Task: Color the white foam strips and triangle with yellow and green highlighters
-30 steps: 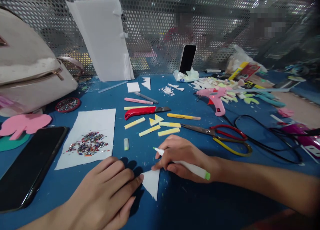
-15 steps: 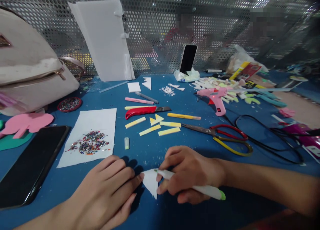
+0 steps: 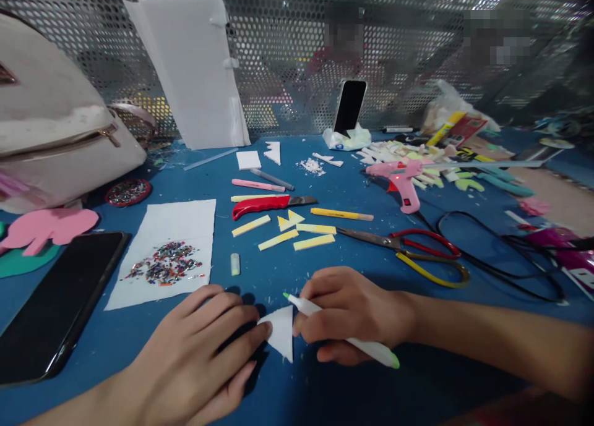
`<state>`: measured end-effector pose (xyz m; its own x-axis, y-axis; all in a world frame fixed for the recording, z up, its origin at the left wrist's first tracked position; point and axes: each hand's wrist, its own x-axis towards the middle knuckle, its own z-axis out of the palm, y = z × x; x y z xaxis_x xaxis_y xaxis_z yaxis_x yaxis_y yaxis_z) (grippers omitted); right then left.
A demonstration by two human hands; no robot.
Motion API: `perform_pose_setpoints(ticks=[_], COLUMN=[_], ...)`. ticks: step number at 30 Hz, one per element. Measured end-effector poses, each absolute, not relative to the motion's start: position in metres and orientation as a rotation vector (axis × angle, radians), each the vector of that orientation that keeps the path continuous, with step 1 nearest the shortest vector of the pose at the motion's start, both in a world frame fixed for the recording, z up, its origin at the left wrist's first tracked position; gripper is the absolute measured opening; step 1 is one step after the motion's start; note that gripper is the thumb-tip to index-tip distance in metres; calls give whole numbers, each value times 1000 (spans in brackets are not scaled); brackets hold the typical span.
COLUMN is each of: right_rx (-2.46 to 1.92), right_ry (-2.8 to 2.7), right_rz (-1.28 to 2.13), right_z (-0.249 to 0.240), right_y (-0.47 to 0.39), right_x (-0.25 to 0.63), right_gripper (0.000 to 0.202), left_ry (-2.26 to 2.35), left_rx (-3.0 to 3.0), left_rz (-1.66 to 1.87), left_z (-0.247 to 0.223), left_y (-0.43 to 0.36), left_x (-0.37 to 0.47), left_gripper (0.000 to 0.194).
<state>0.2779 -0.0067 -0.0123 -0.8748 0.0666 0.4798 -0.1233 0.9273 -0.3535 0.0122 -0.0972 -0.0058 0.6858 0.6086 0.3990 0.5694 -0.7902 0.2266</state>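
Note:
A small white triangular piece [image 3: 281, 330] lies on the blue table between my hands. My left hand [image 3: 199, 349] rests flat at its left, fingers spread, with a fingertip on the piece's edge. In my right hand [image 3: 348, 315] is a white marker [image 3: 320, 316] with a green tip, held at a slant, its tip just above the piece's upper edge. The marker's cap [image 3: 235, 264] lies farther up the table. Beyond it are several yellow-edged strips [image 3: 314, 242] and a small yellow zigzag piece [image 3: 291, 219].
Scissors [image 3: 394, 240], a red-handled cutter [image 3: 262, 207] and a pink glue gun [image 3: 401, 182] with its black cord lie ahead. At left are a dark phone [image 3: 60, 308] and a white sheet [image 3: 185, 219] bearing glitter bits. A backpack [image 3: 60, 117] stands behind them.
The marker has lifted off the white piece and its tip has moved slightly up and left. The piece has turned a little, and my left fingertip now overlaps its edge.

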Motion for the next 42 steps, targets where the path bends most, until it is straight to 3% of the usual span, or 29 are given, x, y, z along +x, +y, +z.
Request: perform_pose_setpoints(ticks=[9,15,18,28,42], right_rx=[-99,-268,-327,-567,-721], right_ry=[-2533,-2329,-2271,-2132,-2279], right_rz=[576,1097,1197,1753,1575], right_z=[-5,-1,0,0,7], right_y=[-6,-4,-4,0,2], right_x=[278,280,279,282,276], right_gripper=[10,39,47,25,22], left_ry=[988,976,961,1030,899], left_rx=[2825,2886,2916,2913,2921], left_rz=[755,776,830,809,771], left_z=[-6,-10,-8,-12,-16], left_y=[-98,-100,-99,-105,-99], left_x=[14,14,15,20,13], left_gripper=[31,29,27,22,33])
